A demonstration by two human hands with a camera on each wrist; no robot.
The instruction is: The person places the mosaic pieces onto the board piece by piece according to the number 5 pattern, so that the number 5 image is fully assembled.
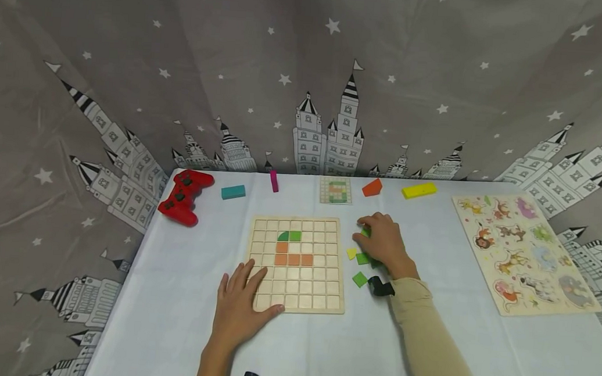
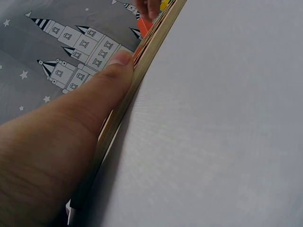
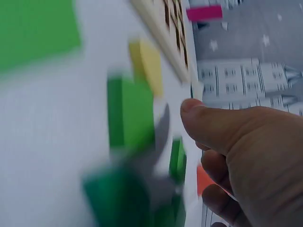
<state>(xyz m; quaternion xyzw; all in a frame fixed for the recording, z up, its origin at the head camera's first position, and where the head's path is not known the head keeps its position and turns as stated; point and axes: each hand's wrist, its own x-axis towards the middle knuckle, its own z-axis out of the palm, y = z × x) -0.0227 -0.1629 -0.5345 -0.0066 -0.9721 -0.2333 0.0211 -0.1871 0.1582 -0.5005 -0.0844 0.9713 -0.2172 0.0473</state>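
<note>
A wooden grid board (image 1: 320,286) lies flat on the table, bearing a green square tile (image 1: 295,236), a green rounded tile (image 1: 283,237) and several orange tiles (image 1: 293,260). My left hand (image 1: 240,309) rests spread over its near left corner, and in the left wrist view the thumb (image 2: 106,82) lies along the board's edge. To the right of the board my right hand (image 1: 387,245) is over loose green tiles (image 1: 360,279), thumb and index finger apart. In the right wrist view a green tile (image 3: 130,116) and a yellow tile (image 3: 147,66) lie near that thumb; nearer tiles are blurred.
Behind the board sit a patterned card (image 1: 336,190), an orange block (image 1: 372,187), a yellow block (image 1: 419,190), a magenta block (image 1: 274,181) and a teal block (image 1: 234,192). A red game controller (image 1: 184,197) is at the left, an animal puzzle board (image 1: 524,256) at the right.
</note>
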